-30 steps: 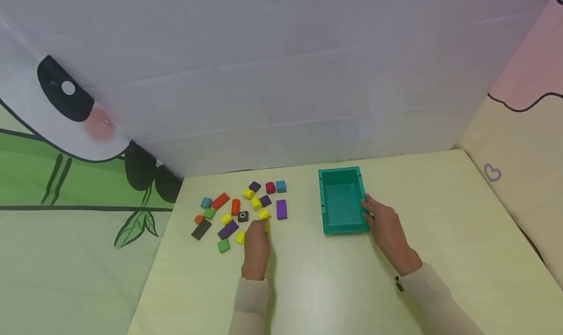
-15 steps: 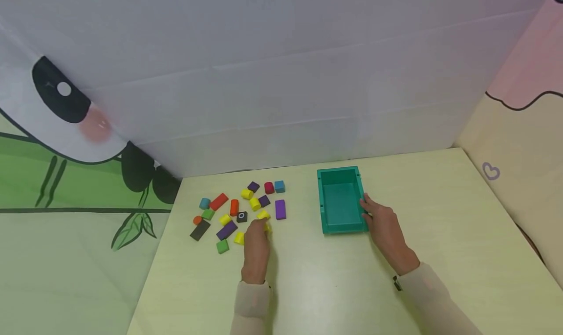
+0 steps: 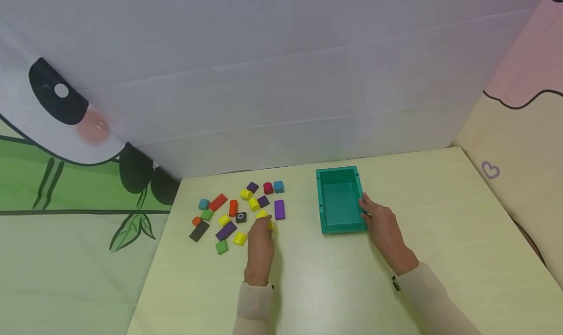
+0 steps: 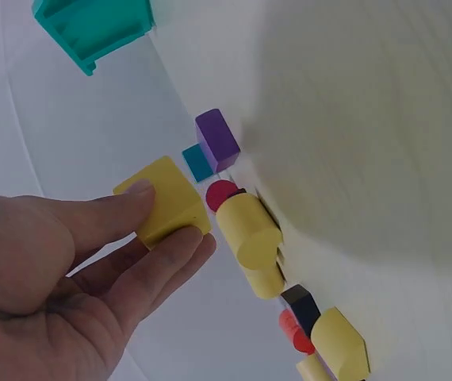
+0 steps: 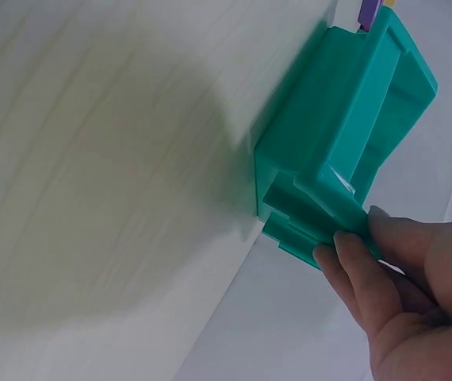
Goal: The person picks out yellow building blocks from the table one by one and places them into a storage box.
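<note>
While a yellow block (image 4: 166, 202) is pinched between thumb and fingers of the left hand (image 3: 260, 253), parted only by its width, near other coloured blocks (image 3: 279, 210) on the worktop (image 3: 321, 281), the right hand (image 3: 388, 233), almost closed, grips a green tray (image 3: 340, 203) by its right edge.

Tray (image 3: 339, 204) — teal, held block (image 4: 173, 198) — yellow (plain)

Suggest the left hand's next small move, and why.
I'd probably carry the yellow block rightward, over the teal tray: the left hand pinches it between thumb and fingers, clear of the other blocks in the left wrist view, while the tray stands open side up, with the right hand gripping its near right side.
</note>
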Tool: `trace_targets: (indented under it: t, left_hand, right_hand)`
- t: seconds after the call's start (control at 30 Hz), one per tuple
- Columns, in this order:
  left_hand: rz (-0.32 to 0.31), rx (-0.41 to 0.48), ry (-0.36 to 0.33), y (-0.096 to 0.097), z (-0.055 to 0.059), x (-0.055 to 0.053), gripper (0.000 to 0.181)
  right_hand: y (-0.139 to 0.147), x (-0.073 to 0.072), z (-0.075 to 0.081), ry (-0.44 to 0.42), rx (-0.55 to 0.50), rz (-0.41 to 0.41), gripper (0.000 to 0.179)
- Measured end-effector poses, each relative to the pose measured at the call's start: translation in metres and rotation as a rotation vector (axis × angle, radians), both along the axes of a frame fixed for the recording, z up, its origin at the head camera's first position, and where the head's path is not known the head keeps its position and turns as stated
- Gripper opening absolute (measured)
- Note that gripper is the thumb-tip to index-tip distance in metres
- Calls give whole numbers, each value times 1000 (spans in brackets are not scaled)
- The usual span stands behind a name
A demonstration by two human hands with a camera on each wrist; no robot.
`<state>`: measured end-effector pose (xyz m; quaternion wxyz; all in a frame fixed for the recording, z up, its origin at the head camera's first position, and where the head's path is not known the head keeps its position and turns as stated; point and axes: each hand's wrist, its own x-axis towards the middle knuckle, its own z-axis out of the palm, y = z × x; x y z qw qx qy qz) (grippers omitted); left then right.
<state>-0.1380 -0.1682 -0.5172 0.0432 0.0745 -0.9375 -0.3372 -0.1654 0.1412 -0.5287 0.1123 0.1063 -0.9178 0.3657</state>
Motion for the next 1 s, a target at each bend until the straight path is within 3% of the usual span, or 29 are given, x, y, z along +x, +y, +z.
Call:
trace_targets:
  t: [0.17,0.37,1.0]
  left_hand:
    - [-26,19,16,7,2,-2,36]
    - [-68,-25,53,19,6,-4,34]
    - [-118,12,51,46,21,-7,39]
  right_hand:
    - [0,0,0,-8,1,-6,47]
    - [-1,1,0,-15,-4,-11,47]
    - [-1,2,-1,-8,-20,0,48]
